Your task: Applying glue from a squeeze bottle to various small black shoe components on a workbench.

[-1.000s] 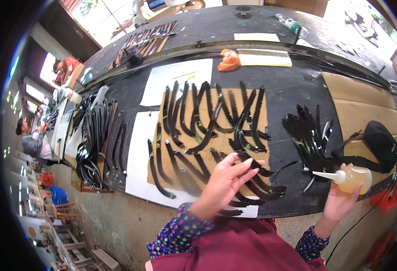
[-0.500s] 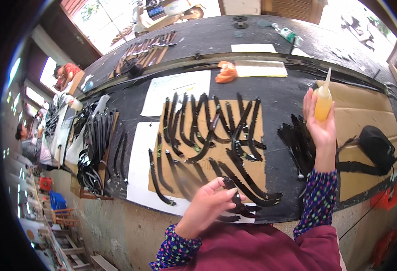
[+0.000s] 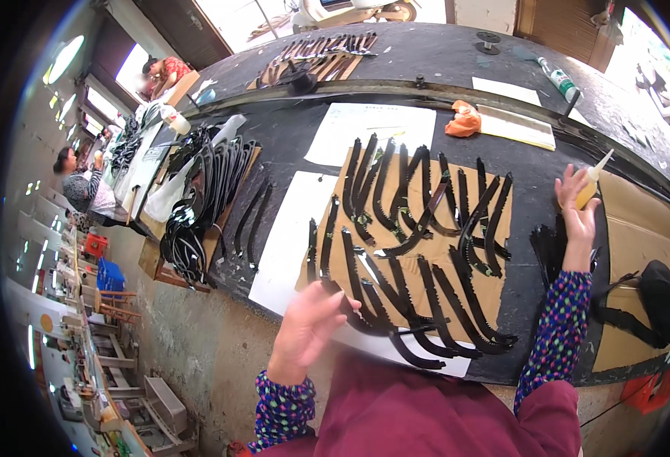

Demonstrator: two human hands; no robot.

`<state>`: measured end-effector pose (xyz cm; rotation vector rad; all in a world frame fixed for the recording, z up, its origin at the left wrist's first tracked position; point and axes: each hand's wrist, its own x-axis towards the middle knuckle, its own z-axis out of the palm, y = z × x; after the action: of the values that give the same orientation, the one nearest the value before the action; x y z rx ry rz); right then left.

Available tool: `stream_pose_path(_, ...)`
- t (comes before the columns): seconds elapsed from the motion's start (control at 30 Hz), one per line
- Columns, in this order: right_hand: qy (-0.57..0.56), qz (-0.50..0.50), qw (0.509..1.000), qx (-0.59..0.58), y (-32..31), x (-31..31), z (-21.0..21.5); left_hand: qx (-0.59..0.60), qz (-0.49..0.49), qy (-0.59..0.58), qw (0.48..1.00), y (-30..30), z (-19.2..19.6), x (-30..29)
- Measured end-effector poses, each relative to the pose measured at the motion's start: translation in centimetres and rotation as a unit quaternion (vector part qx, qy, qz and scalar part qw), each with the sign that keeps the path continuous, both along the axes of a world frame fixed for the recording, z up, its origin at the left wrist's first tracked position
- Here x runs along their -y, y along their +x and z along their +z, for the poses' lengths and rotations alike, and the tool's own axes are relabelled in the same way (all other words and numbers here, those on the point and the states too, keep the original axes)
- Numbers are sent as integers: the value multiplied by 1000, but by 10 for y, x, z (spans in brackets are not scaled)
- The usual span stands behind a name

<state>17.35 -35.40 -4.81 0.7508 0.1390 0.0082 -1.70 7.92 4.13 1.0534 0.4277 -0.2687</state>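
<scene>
My left hand (image 3: 306, 326) is at the near left edge of the cardboard sheet (image 3: 418, 293). Its thumb and fingers pinch one end of a curved black strip (image 3: 367, 326), which stretches right over other strips. Toothed edges show on many of the black strips (image 3: 468, 301) lying in rows on the cardboard. My right hand (image 3: 576, 209), raised at the right, grips a squeeze bottle (image 3: 588, 188) of yellowish liquid. Its long pointed nozzle tilts up to the right. Below that hand lies a pile of dark strips (image 3: 548, 251), partly hidden by my forearm.
White paper (image 3: 285, 236) lies under the cardboard's left side. Bundled black strips (image 3: 228, 179) rest on a board at the left. An orange crumpled bag (image 3: 464, 119) and a plastic bottle (image 3: 559, 78) are farther back. A black bag (image 3: 658, 301) sits on cardboard at right. Other people work at far left.
My view has turned left, so the table appears farther right. My left hand has moved left to the cardboard's near left edge. The squeeze bottle, upright before, now tilts right.
</scene>
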Motion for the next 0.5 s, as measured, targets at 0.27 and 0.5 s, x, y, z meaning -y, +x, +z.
stream_pose_path(0.27,-580,46,799,151,-114,-70,61,-28,-18,7,999,19,-3,-42)
stream_pose_path(0.5,-905,87,251,332,-175,-230,64,-52,-55,-94,993,26,-30,-55)
